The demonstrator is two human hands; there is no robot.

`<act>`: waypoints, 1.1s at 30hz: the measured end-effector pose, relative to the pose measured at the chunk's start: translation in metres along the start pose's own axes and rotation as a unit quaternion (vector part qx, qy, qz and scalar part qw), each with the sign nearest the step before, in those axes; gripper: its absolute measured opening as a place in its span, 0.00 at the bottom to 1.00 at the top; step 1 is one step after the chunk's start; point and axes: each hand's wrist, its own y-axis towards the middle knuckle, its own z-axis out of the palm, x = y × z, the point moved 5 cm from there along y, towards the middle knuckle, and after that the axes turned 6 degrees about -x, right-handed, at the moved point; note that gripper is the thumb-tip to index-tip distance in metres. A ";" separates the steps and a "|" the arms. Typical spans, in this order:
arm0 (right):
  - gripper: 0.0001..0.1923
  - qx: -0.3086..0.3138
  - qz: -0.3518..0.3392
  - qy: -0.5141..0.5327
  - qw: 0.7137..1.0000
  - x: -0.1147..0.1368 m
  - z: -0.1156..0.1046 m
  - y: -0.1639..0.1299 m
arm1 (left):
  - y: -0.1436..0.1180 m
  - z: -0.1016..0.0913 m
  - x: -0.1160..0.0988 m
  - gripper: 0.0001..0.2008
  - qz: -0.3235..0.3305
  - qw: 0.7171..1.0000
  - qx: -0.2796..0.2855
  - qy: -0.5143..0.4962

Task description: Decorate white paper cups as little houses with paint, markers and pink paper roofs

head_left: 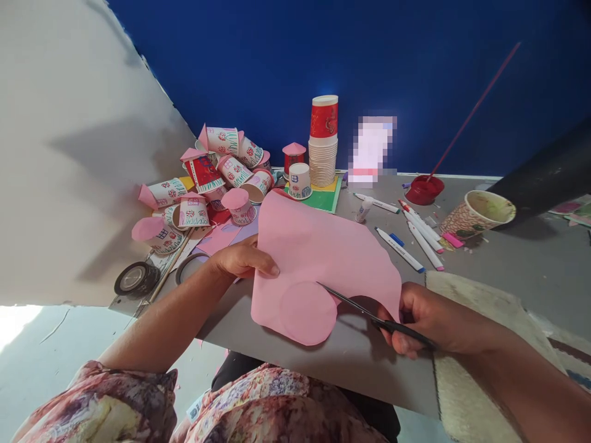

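Note:
My left hand [242, 258] pinches the left edge of a large pink paper sheet [318, 252] and holds it up over the grey table [530, 258]. A round shape [307, 312] is partly cut out at the sheet's lower edge. In my right hand [425, 317] are black scissors [364, 311]; their blades reach into the cut beside the round shape.
A heap of decorated paper cups with pink cone lids [207, 184] lies at the back left. A stack of plain cups [323, 144] stands behind, with several markers [415, 237], a glue stick [364, 210], a red paint dish [425, 189], a patterned cup [478, 214] and tape rolls [136, 278].

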 end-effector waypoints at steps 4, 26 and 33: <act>0.18 0.002 0.005 -0.020 1.000 0.001 0.000 -0.002 | -0.006 0.014 0.010 0.33 -0.123 0.980 0.141 0.072; 0.24 -0.028 -0.007 -0.001 1.000 0.001 -0.002 0.002 | 0.003 0.025 0.003 0.33 -0.107 0.966 0.209 0.110; 0.24 -0.117 -0.059 0.024 0.991 0.009 -0.007 0.005 | -0.032 -0.014 0.023 0.32 0.020 0.998 0.028 -0.060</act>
